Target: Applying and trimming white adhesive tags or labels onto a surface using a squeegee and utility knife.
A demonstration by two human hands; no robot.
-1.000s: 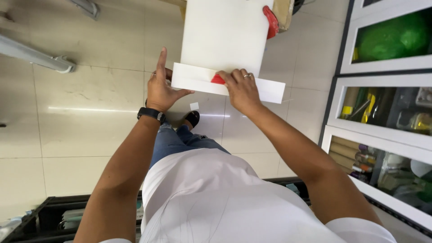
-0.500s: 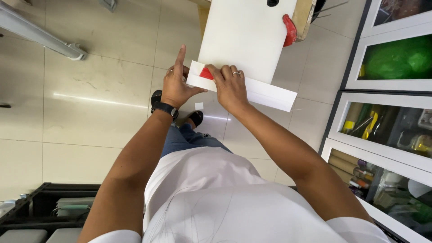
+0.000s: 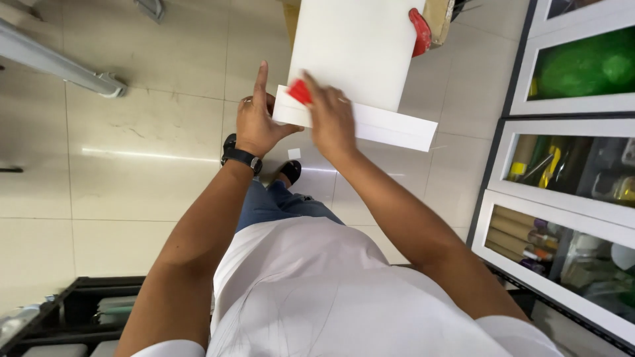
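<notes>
The white sheet (image 3: 357,53) hangs flat and smooth in front of the person, above the tiled floor (image 3: 132,178), and its top runs out of the frame, so its full height cannot be told. Its bottom part is folded up into a long narrow flap (image 3: 390,127), matte white like stiff paper or thin board, running slantwise from the left hand to a free corner on the right.

The left hand (image 3: 256,125) clasps the flap's left end: the thumb lies on the front of the flap, the forefinger points straight up beside the sheet's edge, and the other fingers are curled behind and hidden. A black watch (image 3: 241,157) sits on that wrist.

The right hand (image 3: 329,119) lies palm down on the flap, fingers pressed over a small red tool (image 3: 299,91) with a flat, squarish tip; only that tip shows, so its shape and the exact grip beneath the fingers cannot be made out.

A second red piece (image 3: 419,32), rounded and glossy like plastic, peeks from behind the sheet's right edge, mostly covered, next to a brown cardboard box (image 3: 438,20) that is cut off at the top.

At the right, white-framed glass cabinet doors (image 3: 562,112) show green material and rolled tubes, blurred by reflections. A grey metal rail (image 3: 59,66) crosses the floor at upper left.
</notes>
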